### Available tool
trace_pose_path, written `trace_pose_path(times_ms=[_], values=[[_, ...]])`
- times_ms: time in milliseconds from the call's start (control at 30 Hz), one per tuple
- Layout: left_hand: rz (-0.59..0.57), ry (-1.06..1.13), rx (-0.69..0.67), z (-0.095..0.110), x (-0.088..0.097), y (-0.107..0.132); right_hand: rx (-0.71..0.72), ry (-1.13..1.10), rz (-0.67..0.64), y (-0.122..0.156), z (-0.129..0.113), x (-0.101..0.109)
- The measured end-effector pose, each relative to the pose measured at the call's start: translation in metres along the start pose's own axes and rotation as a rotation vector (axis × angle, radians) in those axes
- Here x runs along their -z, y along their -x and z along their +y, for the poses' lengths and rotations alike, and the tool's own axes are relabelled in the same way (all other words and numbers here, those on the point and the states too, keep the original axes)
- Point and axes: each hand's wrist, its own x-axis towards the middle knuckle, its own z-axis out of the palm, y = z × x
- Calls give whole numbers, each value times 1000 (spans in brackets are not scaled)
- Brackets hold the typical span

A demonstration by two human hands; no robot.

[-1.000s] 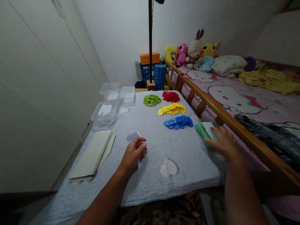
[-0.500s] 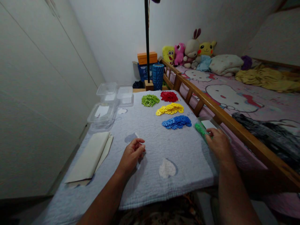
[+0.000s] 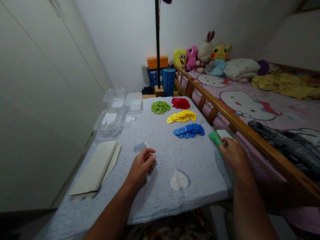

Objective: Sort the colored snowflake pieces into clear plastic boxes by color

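Observation:
My right hand (image 3: pixel 233 151) grips the near rim of a clear plastic box (image 3: pixel 232 133) at the table's right edge. Bright green pieces (image 3: pixel 214 138) and a white paper (image 3: pixel 224 133) show in the box; my hand hides part of it. Over the middle of the table rests my left hand (image 3: pixel 143 163), loosely curled, thumb and forefinger apart, with nothing visible in it. Beyond my hands lie piles of flower-shaped plastic pieces: blue (image 3: pixel 189 130), yellow (image 3: pixel 182 116), red (image 3: pixel 180 103) and light green (image 3: pixel 160 107).
Several clear plastic containers (image 3: pixel 108 120) stand at the far left of the cloth-covered table (image 3: pixel 162 200). Nearer me lies a folded beige paper or card (image 3: pixel 96 170). A wooden bed rail (image 3: pixel 225 116) runs along the right side. A black pole (image 3: pixel 157 43) rises behind the table.
The box and my right hand have shifted very slightly to the right. My left hand keeps nearly the same place and shape. The piles look unchanged.

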Motion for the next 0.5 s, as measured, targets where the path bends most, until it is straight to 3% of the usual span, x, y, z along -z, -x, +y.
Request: trace_pose_path(times_ms=[133,233,300,400,500], values=[[-2,-13,7,1,0,0,62,-55,131,-9,-27,5],[8,-19,5,1,-1,1,177,-267,48,-27,-59,-6],[11,-19,1,2,-1,1,183,-297,-37,-44,-80,-21],[6,-20,-7,1,-1,0,4,-196,-143,-68,-100,-47],[7,-25,-8,-1,-1,-1,-161,-131,-231,-82,-105,-68]])
